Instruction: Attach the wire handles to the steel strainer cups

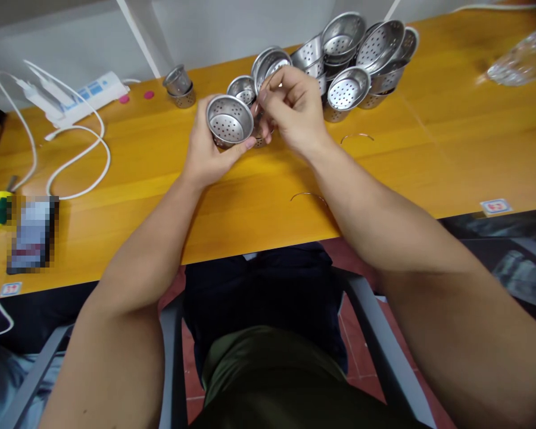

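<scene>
My left hand (205, 146) is wrapped round a small perforated metal cup (230, 122), its open top tilted toward me. Just right of the cup's rim, my right hand (292, 104) is closed in a pinch on what looks like a thin bent wire (258, 102), mostly hidden by the fingers. Behind both hands stand more perforated cups, among them a small cup (242, 89) and a wider cup (272, 64). One thin curved wire (357, 136) lies on the table right of my right wrist, and a second curved wire (308, 194) is nearer the front edge.
Several stacked perforated cups (348, 89) stand at the back right. Two nested cups (179, 88) are at the back left, near a white power strip (92, 98) with looping cables. A pixelated phone (33, 235) lies far left; a clear plastic bag (520, 59) lies far right.
</scene>
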`<act>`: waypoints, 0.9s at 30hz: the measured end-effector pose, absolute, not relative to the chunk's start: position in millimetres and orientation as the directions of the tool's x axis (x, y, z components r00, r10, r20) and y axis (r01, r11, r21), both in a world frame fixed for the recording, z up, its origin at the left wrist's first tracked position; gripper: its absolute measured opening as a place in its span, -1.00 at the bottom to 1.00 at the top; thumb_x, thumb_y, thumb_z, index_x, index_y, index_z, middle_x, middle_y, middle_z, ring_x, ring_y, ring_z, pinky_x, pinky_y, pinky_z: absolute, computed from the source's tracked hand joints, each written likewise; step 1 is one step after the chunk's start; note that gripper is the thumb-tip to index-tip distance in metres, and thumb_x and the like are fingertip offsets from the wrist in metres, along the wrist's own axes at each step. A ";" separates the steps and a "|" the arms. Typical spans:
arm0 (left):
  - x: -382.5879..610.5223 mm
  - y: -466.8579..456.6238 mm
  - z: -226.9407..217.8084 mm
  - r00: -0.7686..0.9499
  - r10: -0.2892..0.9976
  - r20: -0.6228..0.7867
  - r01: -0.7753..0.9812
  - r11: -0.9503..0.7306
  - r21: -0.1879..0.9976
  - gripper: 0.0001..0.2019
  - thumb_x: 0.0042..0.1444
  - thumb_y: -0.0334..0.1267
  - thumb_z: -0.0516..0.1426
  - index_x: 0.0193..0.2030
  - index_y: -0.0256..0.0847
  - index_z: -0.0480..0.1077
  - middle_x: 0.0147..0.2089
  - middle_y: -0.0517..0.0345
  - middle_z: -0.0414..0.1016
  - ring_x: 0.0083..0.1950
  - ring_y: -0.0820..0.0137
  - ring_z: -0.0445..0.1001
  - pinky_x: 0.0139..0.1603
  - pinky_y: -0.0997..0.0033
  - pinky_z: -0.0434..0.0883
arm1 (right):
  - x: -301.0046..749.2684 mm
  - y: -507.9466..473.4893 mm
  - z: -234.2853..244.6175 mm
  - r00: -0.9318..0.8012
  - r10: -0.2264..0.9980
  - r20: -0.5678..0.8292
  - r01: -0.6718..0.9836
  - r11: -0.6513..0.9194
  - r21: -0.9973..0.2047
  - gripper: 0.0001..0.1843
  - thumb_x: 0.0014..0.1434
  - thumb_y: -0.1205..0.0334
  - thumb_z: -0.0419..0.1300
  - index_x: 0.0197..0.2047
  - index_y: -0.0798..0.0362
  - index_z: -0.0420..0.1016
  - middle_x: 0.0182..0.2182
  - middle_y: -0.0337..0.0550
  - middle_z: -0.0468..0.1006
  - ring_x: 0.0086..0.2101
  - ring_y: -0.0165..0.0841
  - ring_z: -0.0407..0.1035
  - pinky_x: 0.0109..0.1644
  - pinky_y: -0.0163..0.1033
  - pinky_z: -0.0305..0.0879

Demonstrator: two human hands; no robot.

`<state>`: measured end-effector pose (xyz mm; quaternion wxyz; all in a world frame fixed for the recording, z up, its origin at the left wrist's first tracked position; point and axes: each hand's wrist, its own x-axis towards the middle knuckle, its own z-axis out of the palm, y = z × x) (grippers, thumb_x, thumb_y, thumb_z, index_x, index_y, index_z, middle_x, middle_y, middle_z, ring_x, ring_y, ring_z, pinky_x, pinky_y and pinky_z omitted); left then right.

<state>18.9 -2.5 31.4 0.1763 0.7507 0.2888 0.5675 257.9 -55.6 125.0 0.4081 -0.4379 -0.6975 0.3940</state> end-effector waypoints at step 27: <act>30.0 -4.1 28.8 0.222 0.583 0.781 0.115 -0.811 0.573 0.03 0.08 0.82 0.43 0.42 0.23 0.36 0.27 -0.01 0.60 0.29 -0.13 0.70 0.31 -0.22 0.69 | 272.9 -60.7 131.8 -0.204 0.909 0.363 0.589 0.410 -0.696 -0.71 0.80 -0.07 0.13 0.35 -0.19 0.56 0.05 -0.08 0.67 -0.01 -0.09 0.49 0.05 -0.06 0.49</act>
